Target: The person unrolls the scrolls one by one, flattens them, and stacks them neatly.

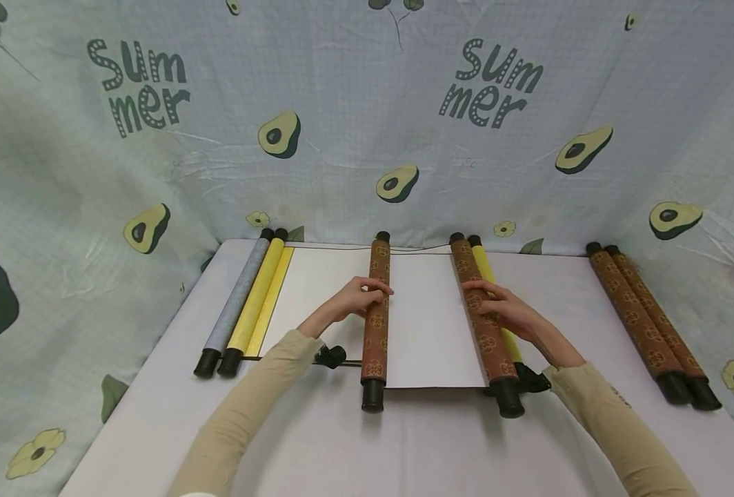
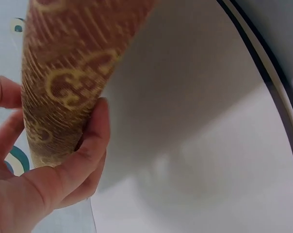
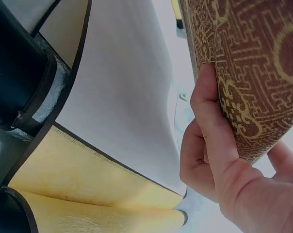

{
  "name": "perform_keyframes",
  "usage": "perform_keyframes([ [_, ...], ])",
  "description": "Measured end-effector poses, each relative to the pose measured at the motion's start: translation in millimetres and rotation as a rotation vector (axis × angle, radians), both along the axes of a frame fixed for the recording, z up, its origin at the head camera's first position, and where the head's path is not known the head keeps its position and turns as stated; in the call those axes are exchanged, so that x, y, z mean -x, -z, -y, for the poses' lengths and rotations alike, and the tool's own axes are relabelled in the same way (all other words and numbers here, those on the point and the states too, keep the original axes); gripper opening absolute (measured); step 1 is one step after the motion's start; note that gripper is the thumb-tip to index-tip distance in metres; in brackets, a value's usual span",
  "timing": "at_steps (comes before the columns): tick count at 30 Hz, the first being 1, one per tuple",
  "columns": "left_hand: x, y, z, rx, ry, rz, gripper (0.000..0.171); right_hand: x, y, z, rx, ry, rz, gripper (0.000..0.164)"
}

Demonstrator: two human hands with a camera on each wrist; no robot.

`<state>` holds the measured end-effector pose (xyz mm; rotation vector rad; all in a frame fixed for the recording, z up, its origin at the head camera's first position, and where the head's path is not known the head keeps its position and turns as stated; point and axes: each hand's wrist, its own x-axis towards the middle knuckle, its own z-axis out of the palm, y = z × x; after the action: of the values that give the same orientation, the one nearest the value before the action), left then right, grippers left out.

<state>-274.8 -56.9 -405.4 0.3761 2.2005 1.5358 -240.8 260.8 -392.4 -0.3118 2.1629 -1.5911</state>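
Observation:
A brown scroll with gold patterns is partly unrolled, with a white sheet (image 1: 432,324) stretched between its two rolled ends. My left hand (image 1: 354,299) grips the left roll (image 1: 375,338), thumb on one side and fingers on the other, as the left wrist view shows. The right roll (image 1: 490,342) is held in my right hand (image 1: 512,309), its fingers curled round the brown fabric (image 3: 253,73). Both rolls have black end knobs, and shadows fall below the near ones. Beneath lies another unrolled white scroll (image 1: 323,276) with yellow bands, partly covered.
On the left, a yellow roll (image 1: 258,293) and a grey roll (image 1: 238,304) lie side by side. A yellow edge (image 1: 483,262) shows behind the right brown roll. Two rolled brown scrolls (image 1: 637,314) rest at the far right. Patterned cloth (image 1: 342,83) hangs behind the table.

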Motion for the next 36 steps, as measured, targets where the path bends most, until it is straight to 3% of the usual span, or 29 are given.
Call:
perform_keyframes([
  [4,-1.1,1.9,-1,-0.014,0.015,-0.038,0.017,-0.6,1.7,0,0.000,-0.004,-0.004,0.054],
  [10,-1.9,3.6,-1,-0.033,0.006,-0.080,0.026,0.3,5.2,1,-0.033,0.025,0.005,0.061],
  [23,-0.7,-6.4,1,-0.034,-0.083,0.052,0.046,2.5,-2.4,-2,-0.170,0.126,0.022,0.082],
  [36,2.0,-4.6,5,-0.103,-0.094,0.066,0.047,2.4,-4.0,-9,-0.039,0.118,0.082,0.091],
])
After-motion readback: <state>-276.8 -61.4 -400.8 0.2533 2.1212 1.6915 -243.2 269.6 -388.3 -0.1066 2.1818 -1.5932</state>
